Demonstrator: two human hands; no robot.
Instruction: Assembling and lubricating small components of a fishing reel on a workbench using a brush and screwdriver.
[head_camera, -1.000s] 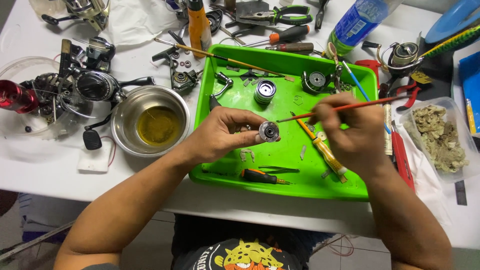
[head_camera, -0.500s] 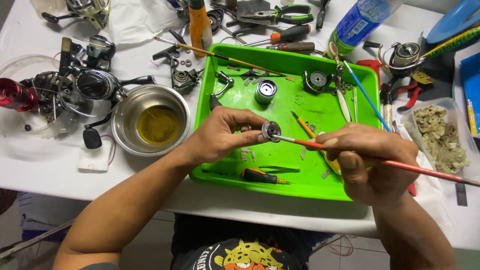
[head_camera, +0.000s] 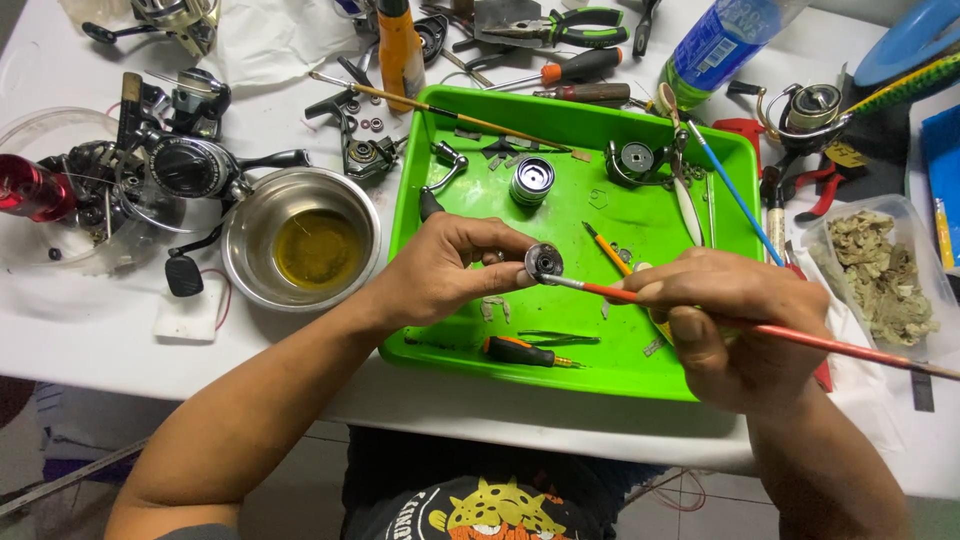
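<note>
Just a small round dark metal part (head_camera: 544, 262), brush-tipped, between left fingertips (head_camera: 505, 262).

Two hands (head_camera: 440, 270) (head_camera: 725, 325), one tray (head_camera: 700, 375), one bowl (head_camera: 245, 215)

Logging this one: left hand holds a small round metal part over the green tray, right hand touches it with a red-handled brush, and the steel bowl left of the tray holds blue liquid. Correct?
Not quite. The head view shows the steel bowl holds yellowish liquid, not blue. The rest stands: the left hand holds the small round metal part over the green tray, and the right hand touches it with the red-handled brush.
</note>
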